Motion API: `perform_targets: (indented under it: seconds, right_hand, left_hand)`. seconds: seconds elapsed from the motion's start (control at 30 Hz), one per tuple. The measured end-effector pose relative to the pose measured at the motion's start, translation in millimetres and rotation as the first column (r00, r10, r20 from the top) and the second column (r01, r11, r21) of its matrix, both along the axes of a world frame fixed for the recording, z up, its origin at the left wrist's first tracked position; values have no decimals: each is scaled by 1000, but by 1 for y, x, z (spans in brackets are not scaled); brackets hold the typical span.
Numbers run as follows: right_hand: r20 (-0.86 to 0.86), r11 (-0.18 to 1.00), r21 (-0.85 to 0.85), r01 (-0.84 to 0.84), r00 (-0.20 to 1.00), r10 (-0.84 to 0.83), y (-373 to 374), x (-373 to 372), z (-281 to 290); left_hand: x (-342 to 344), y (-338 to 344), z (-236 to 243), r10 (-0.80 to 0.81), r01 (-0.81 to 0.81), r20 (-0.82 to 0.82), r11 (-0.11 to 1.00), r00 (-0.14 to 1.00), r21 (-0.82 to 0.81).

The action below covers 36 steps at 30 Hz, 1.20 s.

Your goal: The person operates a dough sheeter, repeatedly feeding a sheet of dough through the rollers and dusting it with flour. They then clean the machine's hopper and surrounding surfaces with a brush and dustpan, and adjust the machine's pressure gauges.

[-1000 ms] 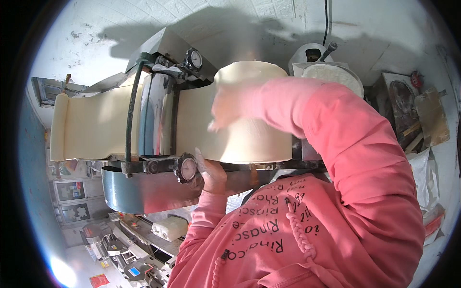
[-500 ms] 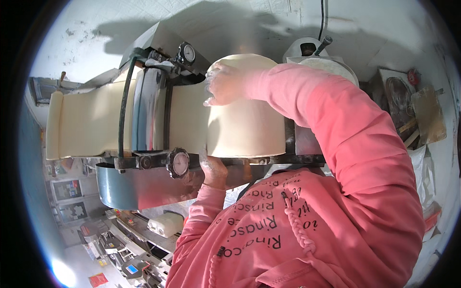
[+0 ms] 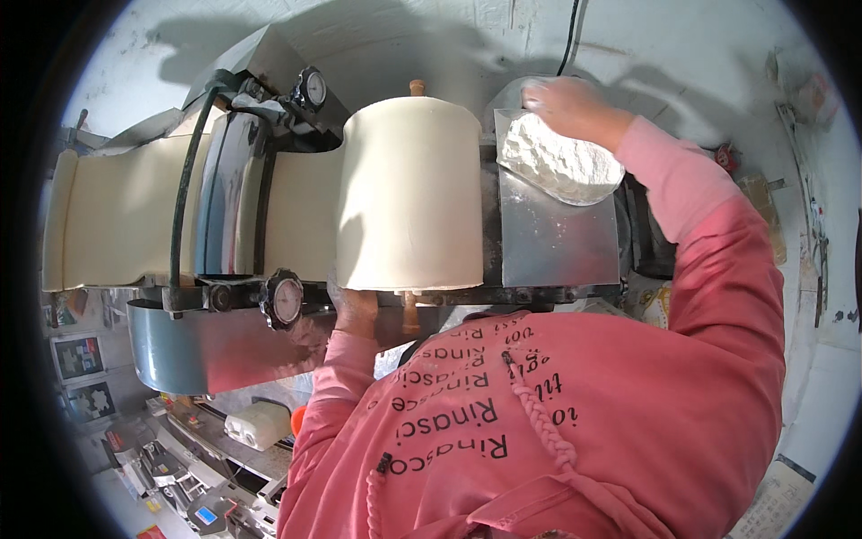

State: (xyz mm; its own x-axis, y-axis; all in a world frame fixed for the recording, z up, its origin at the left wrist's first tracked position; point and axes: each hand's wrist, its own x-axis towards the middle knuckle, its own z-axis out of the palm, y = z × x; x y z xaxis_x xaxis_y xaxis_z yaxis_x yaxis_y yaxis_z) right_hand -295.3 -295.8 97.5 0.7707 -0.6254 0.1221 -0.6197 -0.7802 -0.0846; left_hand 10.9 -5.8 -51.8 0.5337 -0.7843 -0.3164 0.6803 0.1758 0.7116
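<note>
A thick roll of pale dough sheet (image 3: 411,193) is wound on a wooden rolling pin (image 3: 410,316), whose ends stick out past the roll. Its loose length runs left as a flat dough sheet (image 3: 301,211) to the steel rollers (image 3: 232,193) of a dough sheeter. My left hand (image 3: 356,310) is at the roll's near lower edge, its fingers mostly hidden by the dough. On the right, over the far rim of a container of white flour (image 3: 561,162), my right hand (image 3: 575,106) is smeared by motion. Whether its fingers hold flour does not show.
Two round dial handwheels, one far (image 3: 311,88) and one near (image 3: 283,299), flank the rollers. A dark bar (image 3: 187,193) arches over the left dough sheet (image 3: 126,211). Below it hangs a metal trough (image 3: 215,346). A steel plate (image 3: 561,247) lies under the flour container.
My right hand has left the top of the dough roll and moved right to the flour. My left hand stays by the roll's near edge. The whole view has shifted slightly.
</note>
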Motion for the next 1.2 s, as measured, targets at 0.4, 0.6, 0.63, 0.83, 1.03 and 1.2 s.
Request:
perform_targets:
  seconds: [0.4, 0.6, 0.63, 0.83, 1.03, 1.2]
  right_hand:
    - [-324, 984, 114, 134, 942, -91, 21, -26, -20]
    - [407, 795, 583, -168, 907, -106, 51, 33, 10]
    - [649, 829, 430, -357, 761, -9, 69, 58, 4]
    - [395, 786, -141, -601, 694, 602, 136, 156, -32]
    - [-55, 852, -46, -522, 853, 519, 59, 226, 1]
    - [-260, 794, 257, -551, 752, 606, 115, 227, -12]
  left_hand:
    - [8, 6, -9, 4, -5, -32, 1000, 999, -18]
    - [3, 4, -28, 53, -56, -127, 998, 991, -22]
    - [2, 1, -29, 59, -61, -147, 998, 987, -8]
    - [-7, -4, 8, 93, -78, -168, 992, 981, 95]
    - [-26, 7, 49, 242, -253, 115, 962, 964, 98]
    - [-1, 10, 23, 289, -301, 94, 942, 953, 147]
